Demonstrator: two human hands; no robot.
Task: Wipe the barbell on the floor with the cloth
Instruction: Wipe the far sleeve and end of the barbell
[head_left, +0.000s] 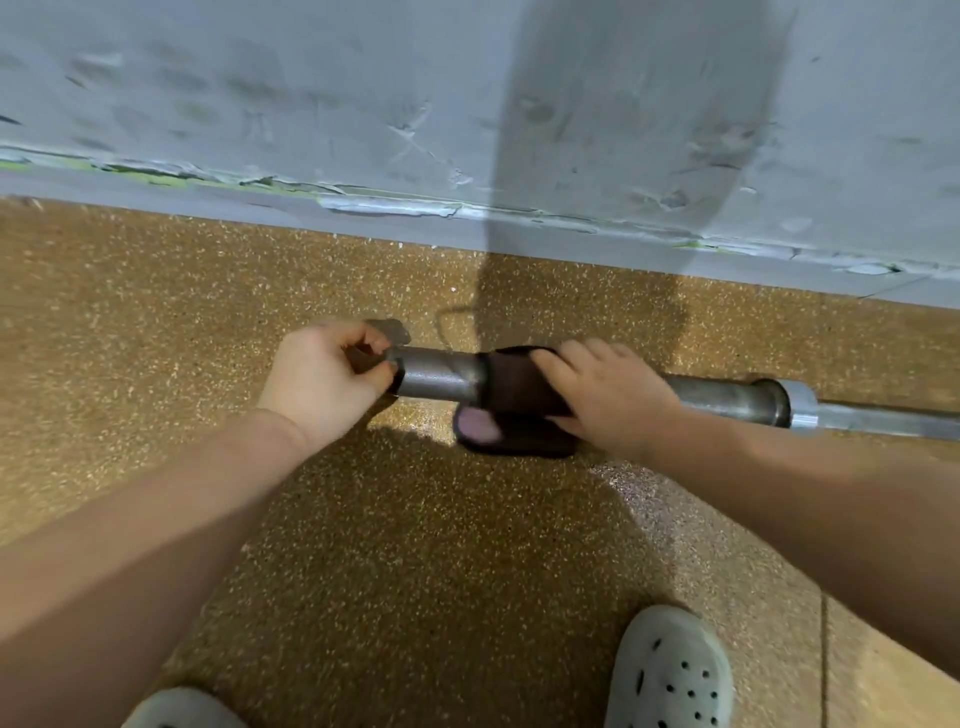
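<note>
A steel barbell (441, 375) lies on the speckled brown floor, running from the middle of the view off to the right edge, where its collar and thin shaft show. My left hand (324, 379) grips the very end of its thick sleeve, fingers curled round it. A dark brown cloth (511, 387) is wrapped over the sleeve, with a fold hanging to the floor in front. My right hand (608, 397) holds the cloth against the sleeve, fingers over the top and thumb underneath.
A scuffed grey wall (467, 104) with peeling paint at its base stands just behind the barbell. My two feet in pale perforated clogs (670, 670) are at the bottom of the view. A floor seam (823, 649) runs on the right.
</note>
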